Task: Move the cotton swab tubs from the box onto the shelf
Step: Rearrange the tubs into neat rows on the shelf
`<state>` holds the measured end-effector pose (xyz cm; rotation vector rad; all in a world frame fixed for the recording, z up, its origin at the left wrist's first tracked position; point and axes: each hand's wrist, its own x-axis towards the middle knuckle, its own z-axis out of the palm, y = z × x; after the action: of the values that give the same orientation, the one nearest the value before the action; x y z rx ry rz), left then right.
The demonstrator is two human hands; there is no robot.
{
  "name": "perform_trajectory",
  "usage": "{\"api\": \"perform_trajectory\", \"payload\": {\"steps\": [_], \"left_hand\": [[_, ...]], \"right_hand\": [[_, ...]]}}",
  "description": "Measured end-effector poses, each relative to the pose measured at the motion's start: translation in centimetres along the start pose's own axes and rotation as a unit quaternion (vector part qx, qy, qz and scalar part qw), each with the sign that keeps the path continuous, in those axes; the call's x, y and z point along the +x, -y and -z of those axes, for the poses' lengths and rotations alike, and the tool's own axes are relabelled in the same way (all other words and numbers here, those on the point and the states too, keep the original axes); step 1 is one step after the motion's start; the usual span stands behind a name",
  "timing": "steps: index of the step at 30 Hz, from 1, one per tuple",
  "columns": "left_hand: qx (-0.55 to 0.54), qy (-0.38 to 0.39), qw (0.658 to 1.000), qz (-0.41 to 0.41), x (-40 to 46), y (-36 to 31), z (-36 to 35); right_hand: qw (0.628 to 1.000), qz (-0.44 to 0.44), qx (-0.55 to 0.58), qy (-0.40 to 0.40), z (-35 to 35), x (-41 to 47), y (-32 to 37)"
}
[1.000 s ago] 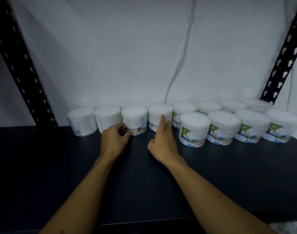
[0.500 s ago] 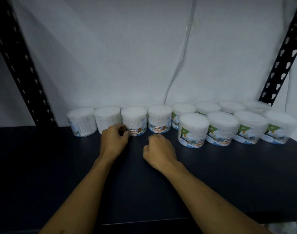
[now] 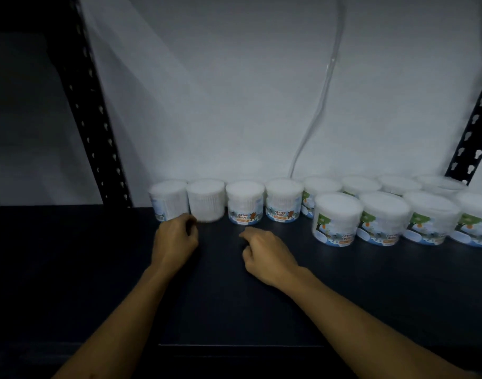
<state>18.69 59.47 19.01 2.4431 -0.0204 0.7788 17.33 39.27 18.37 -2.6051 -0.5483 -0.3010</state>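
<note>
On the dark shelf [image 3: 70, 269] we count twelve cotton swab tubs [image 3: 283, 199], all upright: a back row of eight against the white wall [image 3: 234, 91], and a front row of four [image 3: 337, 218] at the right, just before the back row's right end. The four back tubs at the left stand side by side; two show "COTTON BUDS" labels, and the second tub from the left [image 3: 206, 199] shows plain white swabs, its lower edge blurred. Our left hand [image 3: 174, 239] rests curled on the shelf, its fingers at the base of that tub; we cannot tell whether they touch it. Our right hand [image 3: 267, 253] lies loosely closed on the shelf, gripping nothing, near but apart from the labelled tubs. Black perforated uprights [image 3: 95, 119] stand at both sides, and a clear tube [image 3: 324, 91] hangs down the wall.
</note>
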Motion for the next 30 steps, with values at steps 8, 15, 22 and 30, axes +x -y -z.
{"api": "perform_trajectory", "payload": {"steps": [8, 15, 22, 30], "left_hand": [[-0.007, -0.067, 0.997, 0.029, 1.1, 3.6, 1.1], [0.006, -0.053, 0.998, 0.02, 3.0, 4.5, -0.2], [-0.092, -0.007, 0.992, 0.089, 5.5, 6.4, -0.8], [-0.151, -0.047, 0.983, 0.09, 3.9, 6.6, 0.2]], "right_hand": [[0.996, 0.064, -0.04, -0.047, -2.3, 2.5, 3.4], [0.989, 0.074, -0.089, -0.092, -4.2, 6.6, 5.1], [0.985, 0.03, -0.131, -0.11, -5.9, 9.8, 5.9], [0.986, 0.038, -0.111, -0.117, -5.5, 8.7, 5.7]]}}
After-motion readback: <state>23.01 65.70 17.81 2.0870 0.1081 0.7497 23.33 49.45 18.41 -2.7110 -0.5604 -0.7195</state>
